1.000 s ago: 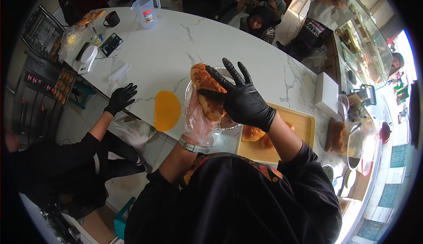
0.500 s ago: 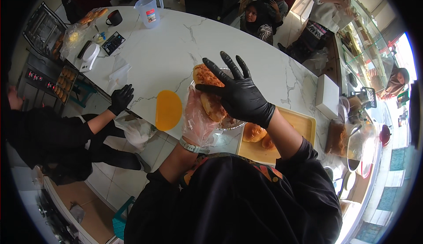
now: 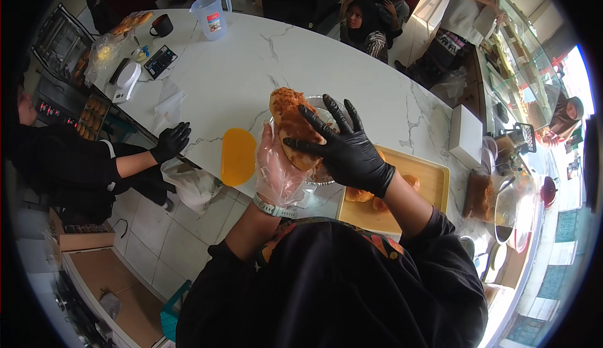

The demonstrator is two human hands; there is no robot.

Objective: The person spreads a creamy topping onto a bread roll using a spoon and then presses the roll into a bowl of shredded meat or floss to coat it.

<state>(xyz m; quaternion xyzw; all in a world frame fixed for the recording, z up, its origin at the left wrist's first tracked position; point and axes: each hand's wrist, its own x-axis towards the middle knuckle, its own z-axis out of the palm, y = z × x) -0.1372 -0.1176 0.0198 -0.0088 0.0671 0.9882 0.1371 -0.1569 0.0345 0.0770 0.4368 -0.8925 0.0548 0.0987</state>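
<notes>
An elongated bread roll with reddish-brown crumbly topping lies tilted in my left hand. That hand wears a clear plastic glove and its fingers curl round the roll's left side. My right hand, in a black glove, is over the roll's right side with fingers spread; its thumb and index finger appear to touch the roll. Beneath both hands is a round foil dish, mostly hidden, with some topping in it. Golden buns rest on a wooden tray, partly covered by my right forearm.
A yellow-orange dough scraper lies left of my hands on the marble-patterned table. Farther off stand a clear jug, dark mug and white scale. A white box is at right. A co-worker's black-gloved hand rests at the left edge.
The roll has turned more upright and shifted slightly left and up in my left hand. My right hand has moved a little lower. The co-worker at left has shifted their body.
</notes>
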